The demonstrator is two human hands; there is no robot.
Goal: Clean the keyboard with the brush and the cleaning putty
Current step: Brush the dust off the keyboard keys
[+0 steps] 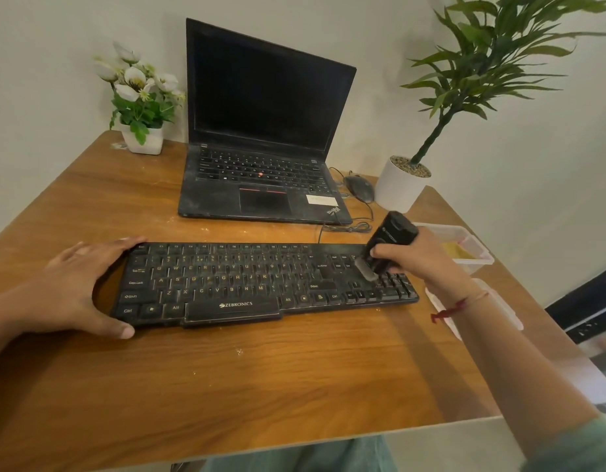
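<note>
A dusty black keyboard (pixel 247 284) lies across the middle of the wooden table (pixel 226 379). My left hand (pixel 80 284) grips its left end, thumb at the front edge and fingers at the back corner. My right hand (pixel 417 257) holds a black brush (pixel 388 243) tilted over the keyboard's right end, its grey bristle tip touching the keys beside the number pad. The yellow cleaning putty (pixel 459 251) sits in a clear plastic box (pixel 478 258) just behind my right hand.
An open black laptop (pixel 260 185) stands behind the keyboard, with a wired mouse (pixel 360 188) to its right. A white flowerpot (pixel 143 139) sits at the back left, a potted plant (pixel 402 187) at the back right. A clear lid (pixel 499 313) lies under my right wrist.
</note>
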